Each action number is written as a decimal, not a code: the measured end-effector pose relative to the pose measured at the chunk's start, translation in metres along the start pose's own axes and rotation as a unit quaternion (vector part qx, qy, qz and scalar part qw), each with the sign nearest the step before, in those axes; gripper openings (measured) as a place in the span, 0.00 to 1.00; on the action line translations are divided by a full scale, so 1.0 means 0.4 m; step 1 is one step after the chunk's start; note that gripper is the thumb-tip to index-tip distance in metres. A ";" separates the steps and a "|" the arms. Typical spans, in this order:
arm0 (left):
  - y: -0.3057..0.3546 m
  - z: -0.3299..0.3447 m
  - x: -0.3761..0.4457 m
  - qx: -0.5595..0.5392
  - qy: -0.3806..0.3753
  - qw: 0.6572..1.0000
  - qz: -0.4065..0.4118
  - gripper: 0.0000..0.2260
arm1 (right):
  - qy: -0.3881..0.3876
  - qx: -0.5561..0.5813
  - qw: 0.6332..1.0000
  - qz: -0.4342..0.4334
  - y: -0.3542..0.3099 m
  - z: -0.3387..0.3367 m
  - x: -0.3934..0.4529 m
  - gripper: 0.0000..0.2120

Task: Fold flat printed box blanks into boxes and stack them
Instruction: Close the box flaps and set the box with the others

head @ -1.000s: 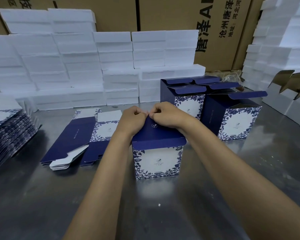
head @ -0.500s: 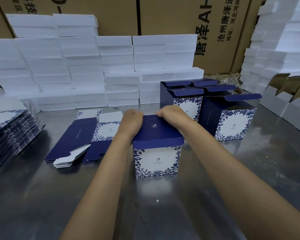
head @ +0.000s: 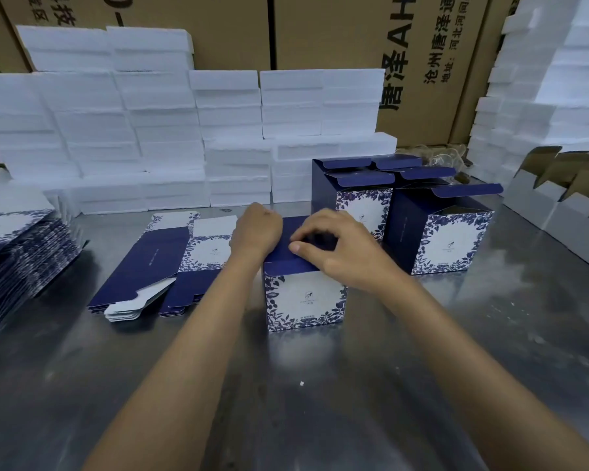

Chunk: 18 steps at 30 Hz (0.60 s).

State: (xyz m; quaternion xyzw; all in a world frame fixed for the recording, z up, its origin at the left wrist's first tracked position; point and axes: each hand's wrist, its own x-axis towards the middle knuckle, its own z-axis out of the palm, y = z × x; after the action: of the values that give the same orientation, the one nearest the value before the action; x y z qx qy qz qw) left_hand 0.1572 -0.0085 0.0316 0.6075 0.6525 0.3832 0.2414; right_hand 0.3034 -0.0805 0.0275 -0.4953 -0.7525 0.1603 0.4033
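Right hand [head: 346, 248] was shifted onto the box [head: 305, 300] lid, fingers curled, pinching it; left hand [head: 255, 232] was fisted beside. Light, crushable card: edges should be held.

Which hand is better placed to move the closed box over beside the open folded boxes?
Right. The right hand already arches over the box, on the side nearest the open boxes; the left hand sits at the far-left corner.
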 end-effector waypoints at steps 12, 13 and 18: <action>-0.080 -0.011 -0.184 -0.284 -0.071 0.942 0.166 0.03 | -0.045 0.199 0.978 0.038 0.047 -0.018 -0.066 0.10; -0.092 -0.013 -0.187 -0.289 -0.084 0.939 0.168 0.04 | -0.051 0.212 0.975 0.042 0.050 -0.019 -0.067 0.10; -0.112 -0.019 -0.187 -0.304 -0.109 0.929 0.180 0.04 | -0.041 0.253 0.966 0.046 0.062 -0.009 -0.073 0.09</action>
State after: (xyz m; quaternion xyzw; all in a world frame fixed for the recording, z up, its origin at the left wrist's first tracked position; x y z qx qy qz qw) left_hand 0.1350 -0.0819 -0.0106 0.6502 0.3538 0.5320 0.4112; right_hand 0.3269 -0.0954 0.0007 -0.4040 -0.6800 0.3841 0.4762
